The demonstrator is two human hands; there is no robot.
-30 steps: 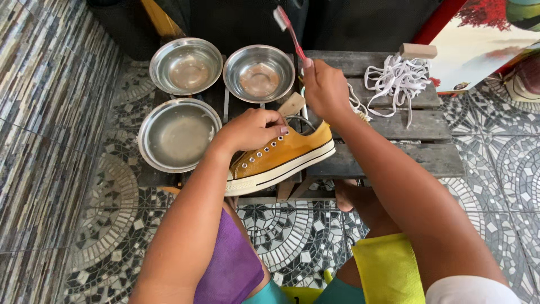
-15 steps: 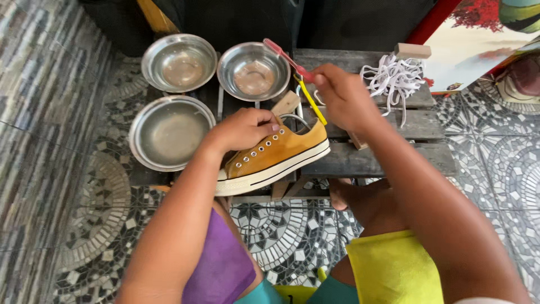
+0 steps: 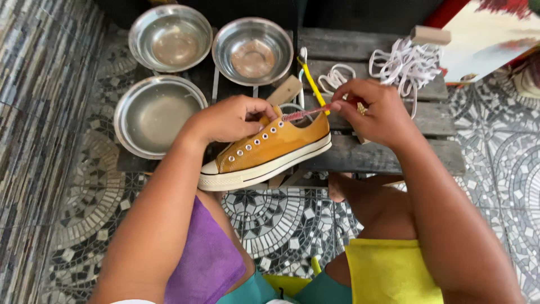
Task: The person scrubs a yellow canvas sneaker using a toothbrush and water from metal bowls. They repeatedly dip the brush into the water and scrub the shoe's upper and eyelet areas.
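A mustard-yellow low sneaker [image 3: 270, 151] with a white sole and no laces rests tilted on the front of a low wooden slatted table [image 3: 388, 156]. My left hand [image 3: 230, 119] grips its tongue and opening from above. My right hand [image 3: 374, 112] holds a red toothbrush [image 3: 306, 113] by the handle, its head lowered across the shoe's opening near my left fingers. A yellow toothbrush [image 3: 312, 84] lies on the table just behind the shoe.
Three steel bowls stand at the left: two at the back [image 3: 170, 38] [image 3: 252, 50] and a larger one [image 3: 158, 115] in front. White laces [image 3: 406, 63] lie in a heap at the back right beside a wooden block [image 3: 430, 35]. Mosaic tile floor surrounds the table.
My right hand has swung the red toothbrush down from upright to the shoe's opening. The left hand has kept its grip on the shoe. The view has shifted downward.
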